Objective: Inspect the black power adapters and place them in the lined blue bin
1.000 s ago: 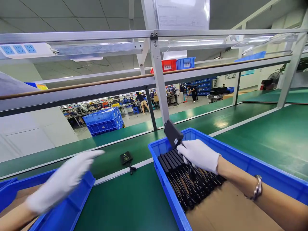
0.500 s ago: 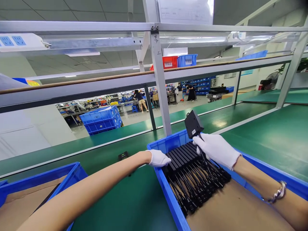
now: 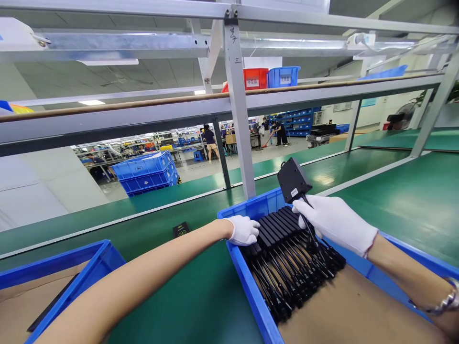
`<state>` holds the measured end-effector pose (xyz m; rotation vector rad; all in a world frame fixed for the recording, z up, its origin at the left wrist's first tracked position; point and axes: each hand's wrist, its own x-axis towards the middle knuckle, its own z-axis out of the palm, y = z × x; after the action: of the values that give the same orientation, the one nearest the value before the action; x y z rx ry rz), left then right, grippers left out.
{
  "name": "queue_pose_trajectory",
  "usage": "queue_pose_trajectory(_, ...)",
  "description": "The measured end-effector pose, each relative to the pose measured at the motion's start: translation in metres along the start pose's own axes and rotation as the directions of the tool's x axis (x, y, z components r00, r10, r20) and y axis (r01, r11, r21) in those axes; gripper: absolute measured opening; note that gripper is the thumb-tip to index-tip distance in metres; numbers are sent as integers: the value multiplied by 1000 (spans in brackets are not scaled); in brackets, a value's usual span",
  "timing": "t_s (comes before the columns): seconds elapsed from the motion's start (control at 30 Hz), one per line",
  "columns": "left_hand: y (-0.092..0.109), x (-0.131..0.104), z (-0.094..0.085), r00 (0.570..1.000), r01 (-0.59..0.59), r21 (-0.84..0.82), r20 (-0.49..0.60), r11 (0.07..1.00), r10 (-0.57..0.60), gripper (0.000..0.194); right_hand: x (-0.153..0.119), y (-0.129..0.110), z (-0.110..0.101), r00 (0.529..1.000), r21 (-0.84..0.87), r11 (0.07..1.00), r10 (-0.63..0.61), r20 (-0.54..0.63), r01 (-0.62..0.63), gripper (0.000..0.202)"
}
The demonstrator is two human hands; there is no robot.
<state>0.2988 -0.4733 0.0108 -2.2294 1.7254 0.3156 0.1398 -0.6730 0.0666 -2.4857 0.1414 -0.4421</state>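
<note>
My right hand [image 3: 333, 222], in a white glove, grips the cable just below a flat black box [image 3: 294, 181]. That box is raised and tilted, with small corner holes and a white label. Below it, a row of similar black boxes [image 3: 279, 227] stands on edge, packed side by side in a blue bin [image 3: 244, 282]. Their black cables [image 3: 287, 272] trail toward me over brown cardboard. My left hand [image 3: 244, 230], also gloved, has its fingers curled against the left end of the row; what lies under them is hidden.
A second blue bin [image 3: 103, 258] stands at the left, lined with cardboard and holding a dark strip-like piece [image 3: 53, 301]. A small black printed item [image 3: 180, 229] lies on the green surface [image 3: 186, 291]. A metal upright [image 3: 242, 124] rises behind the bin.
The raised box has turned slightly and shows more of its flat face. My left-hand fingers have shifted a little over the row's left end. The whole view has tilted down slightly.
</note>
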Motion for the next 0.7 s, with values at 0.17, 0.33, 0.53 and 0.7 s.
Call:
queue_pose_trajectory(0.17,-4,17,6,997,-73,25,-32,997,74,31,-2,1,0,1000,10,1000,-3,-1,3,32)
queue_pose_trajectory(0.33,-4,32,8,994,-11,37,-107,999,15,47,0,10,-3,997,-34,997,-68,-27,67,32)
queue_pose_trajectory(0.53,-1,51,9,990,30,102,-140,994,-15,55,1,10,-6,999,-57,997,-46,-7,46,32)
queue_pose_trajectory(0.7,-1,61,1,984,-38,146,-169,989,63,37,1,4,-9,1000,-31,999,11,-9,-11,34)
